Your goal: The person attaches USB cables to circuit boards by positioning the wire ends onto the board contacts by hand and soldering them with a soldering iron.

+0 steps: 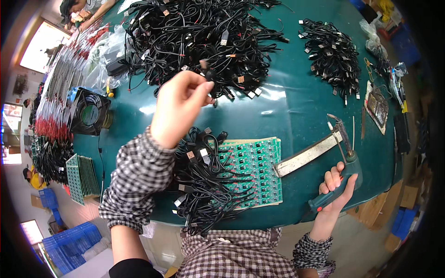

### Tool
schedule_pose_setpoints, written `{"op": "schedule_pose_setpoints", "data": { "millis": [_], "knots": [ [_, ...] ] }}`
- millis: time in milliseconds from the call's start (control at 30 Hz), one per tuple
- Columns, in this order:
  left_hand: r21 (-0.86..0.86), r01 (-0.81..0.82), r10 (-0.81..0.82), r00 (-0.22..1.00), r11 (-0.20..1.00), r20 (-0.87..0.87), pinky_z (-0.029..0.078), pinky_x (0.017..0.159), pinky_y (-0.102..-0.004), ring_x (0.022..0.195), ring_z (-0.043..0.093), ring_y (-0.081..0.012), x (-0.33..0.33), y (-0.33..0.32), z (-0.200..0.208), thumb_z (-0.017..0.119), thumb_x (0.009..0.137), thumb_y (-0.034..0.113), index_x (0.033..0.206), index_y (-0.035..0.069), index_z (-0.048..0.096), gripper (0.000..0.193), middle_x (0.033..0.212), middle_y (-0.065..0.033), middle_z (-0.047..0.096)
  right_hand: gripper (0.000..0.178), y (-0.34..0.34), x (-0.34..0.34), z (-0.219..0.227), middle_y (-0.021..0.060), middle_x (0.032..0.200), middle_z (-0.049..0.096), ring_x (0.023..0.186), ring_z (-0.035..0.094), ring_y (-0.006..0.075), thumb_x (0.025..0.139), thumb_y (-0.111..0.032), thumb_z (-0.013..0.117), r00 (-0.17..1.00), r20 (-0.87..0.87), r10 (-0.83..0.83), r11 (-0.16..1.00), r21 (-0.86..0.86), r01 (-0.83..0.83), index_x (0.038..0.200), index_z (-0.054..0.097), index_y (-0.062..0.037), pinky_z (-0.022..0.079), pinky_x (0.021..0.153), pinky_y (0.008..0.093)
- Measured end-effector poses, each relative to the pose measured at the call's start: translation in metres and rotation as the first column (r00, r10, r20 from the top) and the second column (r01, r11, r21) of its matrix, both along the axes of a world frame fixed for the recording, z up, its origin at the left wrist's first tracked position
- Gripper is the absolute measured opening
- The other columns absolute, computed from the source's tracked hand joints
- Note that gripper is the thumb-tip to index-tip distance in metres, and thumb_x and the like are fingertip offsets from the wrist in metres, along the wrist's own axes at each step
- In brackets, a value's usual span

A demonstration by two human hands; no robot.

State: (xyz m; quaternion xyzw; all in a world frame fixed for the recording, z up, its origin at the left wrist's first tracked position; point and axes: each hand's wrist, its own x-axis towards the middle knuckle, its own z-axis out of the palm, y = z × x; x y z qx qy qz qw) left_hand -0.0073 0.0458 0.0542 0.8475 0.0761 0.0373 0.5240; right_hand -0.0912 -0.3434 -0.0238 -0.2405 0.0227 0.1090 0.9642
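My left hand [178, 104] is raised at the near edge of a big heap of black USB cables [185, 37]. Its thumb and fingers pinch a dark coiled cable [211, 76], partly hidden by the fingers. At the right, my right hand [337, 183] is wrapped round the green handle of a soldering gun [353, 169], whose tip points away from me. Between the hands lies a green circuit board panel [262, 171] with rows of small parts. Black cables [204, 185] lie over its left side, several with their red-marked ends on the board.
A flat metal strip [308, 157] slants between the board panel and the soldering gun. A smaller cable pile [331, 55] lies far right. To the left stand a black fan [90, 112], a stack of green boards [81, 178] and bundled wires [60, 102]. Another person [85, 14] sits far left.
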Motion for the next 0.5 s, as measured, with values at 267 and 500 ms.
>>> {"op": "schedule_pose_setpoints", "data": {
  "millis": [267, 500],
  "knots": [
    [-0.505, -0.201, -0.070, 0.881, 0.839, -0.467, 0.056, 0.075, -0.0232, 0.084, 0.068, -0.0137, -0.037, 0.036, -0.022, 0.061, 0.097, 0.021, 0.107, -0.003, 0.062, 0.026, 0.096, -0.0096, 0.068, 0.043, 0.001, 0.003, -0.001, 0.0049, 0.080, 0.042, 0.070, 0.047, 0.0154, 0.102, -0.040, 0.047, 1.000, 0.012, 0.007, 1.000, -0.011, -0.007, 0.118, 0.040, -0.0009, 0.054, 0.061, 0.0326],
    [0.510, 0.065, -0.195, 0.959, 0.858, 0.207, 0.048, 0.066, -0.0334, 0.075, 0.060, -0.0231, -0.010, -0.008, -0.027, 0.075, 0.083, 0.022, 0.089, 0.001, 0.062, 0.025, 0.081, -0.0095, 0.061, 0.043, 0.002, 0.003, 0.003, 0.0047, 0.079, 0.042, 0.070, 0.046, 0.0152, 0.102, -0.041, 0.048, 1.000, 0.007, -0.013, 0.998, -0.061, 0.013, 0.118, 0.041, -0.0011, 0.053, 0.061, 0.0322]
  ]
}}
